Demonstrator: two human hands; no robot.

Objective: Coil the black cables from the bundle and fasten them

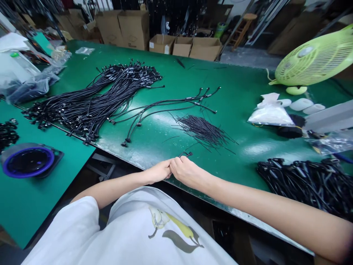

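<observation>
Close to the table's front edge, my left hand (161, 171) and my right hand (183, 170) meet with fingers closed. Between them they grip a black cable (186, 154); a short end with a small connector pokes out above my right hand, and the rest of it is hidden by my fingers. Just beyond my hands lies a loose heap of thin black ties (202, 130). To the left of that heap, several black cables (154, 106) with connectors at their ends are laid out apart from the large cable bundle (110, 92).
The green table (154, 151) carries more black cables (306, 184) at right. A green fan (311, 59), a white bag (271, 112) and white rolls (302, 104) stand beyond. On the lower left surface is a purple-rimmed round container (29, 162). Cardboard boxes (205, 48) line the far side.
</observation>
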